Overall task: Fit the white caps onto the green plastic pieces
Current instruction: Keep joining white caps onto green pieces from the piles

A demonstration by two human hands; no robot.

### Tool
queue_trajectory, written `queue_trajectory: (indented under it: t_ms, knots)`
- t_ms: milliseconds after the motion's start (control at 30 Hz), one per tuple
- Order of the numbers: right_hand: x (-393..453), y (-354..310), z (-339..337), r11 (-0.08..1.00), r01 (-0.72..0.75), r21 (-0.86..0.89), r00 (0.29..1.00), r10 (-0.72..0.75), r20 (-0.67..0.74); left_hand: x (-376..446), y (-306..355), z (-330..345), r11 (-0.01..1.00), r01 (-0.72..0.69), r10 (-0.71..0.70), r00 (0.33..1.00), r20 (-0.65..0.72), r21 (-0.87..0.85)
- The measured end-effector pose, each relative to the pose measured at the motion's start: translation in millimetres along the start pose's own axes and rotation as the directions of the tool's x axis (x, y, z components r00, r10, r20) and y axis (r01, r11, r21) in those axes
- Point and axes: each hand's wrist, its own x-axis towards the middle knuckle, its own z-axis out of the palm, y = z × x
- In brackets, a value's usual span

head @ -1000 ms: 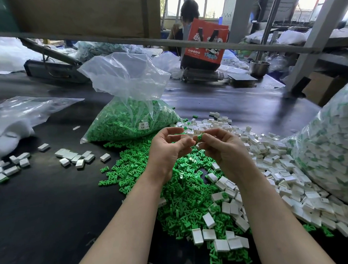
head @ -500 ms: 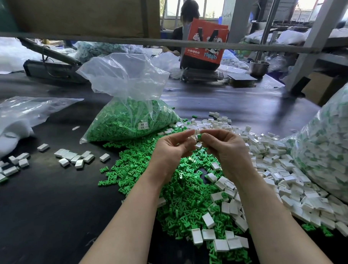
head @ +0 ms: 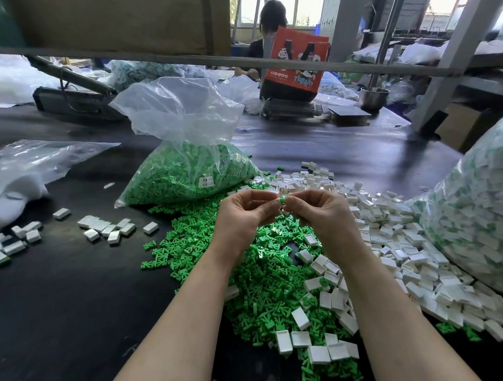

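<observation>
While the left hand [head: 247, 216] pinches a white cap [head: 282, 191], the right hand [head: 320, 213] pinches a green piece [head: 282, 200] directly beneath it, fingertips meeting above the table's middle.

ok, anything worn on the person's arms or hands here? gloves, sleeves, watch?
Nothing worn. The left hand and right hand are bare, with no gloves, rings or finger cots visible. Both forearms are bare down to the frame edge: no sleeves, watch or wristband.

- Both bare forearms reach forward from the lower edge and converge.
- The left hand [head: 245, 212] is raised, fingers curled inward, fingertips pinched together.
- The right hand [head: 321, 210] mirrors it, fingertips meeting the left's, knuckles facing outward.
</observation>
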Motion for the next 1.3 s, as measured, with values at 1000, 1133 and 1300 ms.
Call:
queue_trajectory:
  t_ms: [1000,1133,1300]
  knots:
    - [-4,4,12,0.994,-0.071,0.080,0.996,0.075,-0.043,-2,-10,5,0.996,-0.049,0.055,0.996,-0.076,0.080]
    - [-4,4,12,0.998,-0.054,0.038,0.996,0.056,-0.067,-2,-9,6,0.995,-0.045,0.053,0.995,-0.081,0.094]
    - [-3,4,15,0.996,-0.063,0.062,0.995,0.068,-0.079,-1,-7,6,1.000,0.010,-0.012,0.994,-0.106,-0.018]
